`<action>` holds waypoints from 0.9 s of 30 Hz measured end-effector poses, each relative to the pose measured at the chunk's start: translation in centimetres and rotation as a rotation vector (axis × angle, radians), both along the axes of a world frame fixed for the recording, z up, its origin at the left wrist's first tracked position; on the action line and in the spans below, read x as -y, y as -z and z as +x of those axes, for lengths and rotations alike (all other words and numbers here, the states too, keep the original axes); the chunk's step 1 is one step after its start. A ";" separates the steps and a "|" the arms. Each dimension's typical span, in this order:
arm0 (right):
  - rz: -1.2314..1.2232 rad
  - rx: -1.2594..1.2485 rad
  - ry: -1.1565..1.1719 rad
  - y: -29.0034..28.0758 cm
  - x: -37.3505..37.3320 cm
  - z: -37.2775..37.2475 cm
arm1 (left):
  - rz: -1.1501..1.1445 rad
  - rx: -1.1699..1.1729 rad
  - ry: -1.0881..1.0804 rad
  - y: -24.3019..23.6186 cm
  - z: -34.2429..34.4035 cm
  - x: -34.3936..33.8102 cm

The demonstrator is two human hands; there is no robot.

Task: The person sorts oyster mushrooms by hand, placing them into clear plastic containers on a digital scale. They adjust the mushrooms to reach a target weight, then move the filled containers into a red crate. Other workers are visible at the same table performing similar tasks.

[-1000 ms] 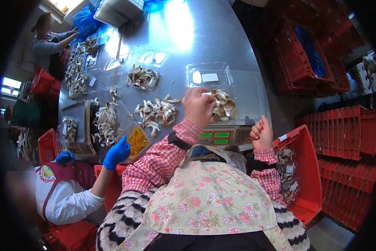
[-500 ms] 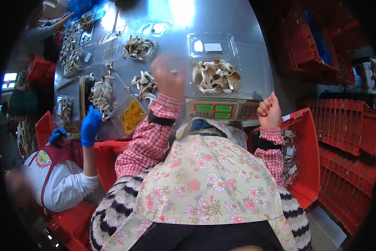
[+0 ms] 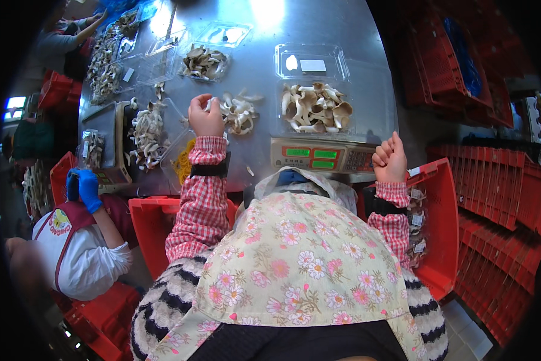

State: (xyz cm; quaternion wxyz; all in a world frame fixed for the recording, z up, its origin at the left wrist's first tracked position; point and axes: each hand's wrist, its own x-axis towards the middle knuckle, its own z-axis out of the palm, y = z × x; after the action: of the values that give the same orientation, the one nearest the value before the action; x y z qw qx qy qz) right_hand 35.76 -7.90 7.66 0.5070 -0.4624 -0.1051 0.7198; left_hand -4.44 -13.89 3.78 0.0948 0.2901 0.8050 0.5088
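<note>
My left hand [image 3: 206,120] is over the metal table beside a loose pile of pale mushrooms [image 3: 239,113]. Its fingers are curled, with a small whitish bit at the fingertips that I cannot make out. To the right, a clear plastic box of brown-capped mushrooms [image 3: 316,109] with its lid [image 3: 311,62] folded back sits on a digital scale [image 3: 309,155] with lit green displays. Beside the scale's keypad, my right hand [image 3: 390,159] is held up with loosely curled fingers and nothing visible in them.
Yellow rubber bands [image 3: 185,162] lie in a clear tray left of my forearm. Farther back is another filled mushroom box [image 3: 204,62]. A blue-gloved co-worker [image 3: 84,253] works at my left. Red crates [image 3: 430,240] stand at my right.
My left hand has moved left, away from the scale. The loose mushrooms now lie farther right and are partly blurred. The co-worker's gloved hands have drawn back. My right hand has hardly moved.
</note>
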 end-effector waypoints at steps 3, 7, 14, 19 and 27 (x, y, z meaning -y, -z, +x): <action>-0.026 0.001 -0.022 0.0 0.0 -0.7 | 0.209 0.154 0.182 1.2 -0.1 -3.0; -0.043 0.013 -0.035 -0.3 -0.1 -2.0 | -0.169 0.629 0.595 1.1 1.4 -9.7; 0.076 0.081 -0.083 -1.1 0.1 -2.0 | 0.113 1.026 0.617 -4.1 4.5 -13.3; 0.293 0.399 -0.213 -0.8 0.3 -2.6 | 0.187 -0.464 0.976 -6.9 7.8 -5.6; 0.269 0.602 -0.500 0.4 -0.6 -4.0 | -0.132 0.829 0.575 -3.2 10.8 2.1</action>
State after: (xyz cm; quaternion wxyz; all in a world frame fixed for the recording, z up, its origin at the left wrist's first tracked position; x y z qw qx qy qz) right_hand 31.74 -7.33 7.31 0.3189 -0.5420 -0.4509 0.6334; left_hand 6.32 -16.04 6.94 0.5607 0.2668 0.6178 0.4825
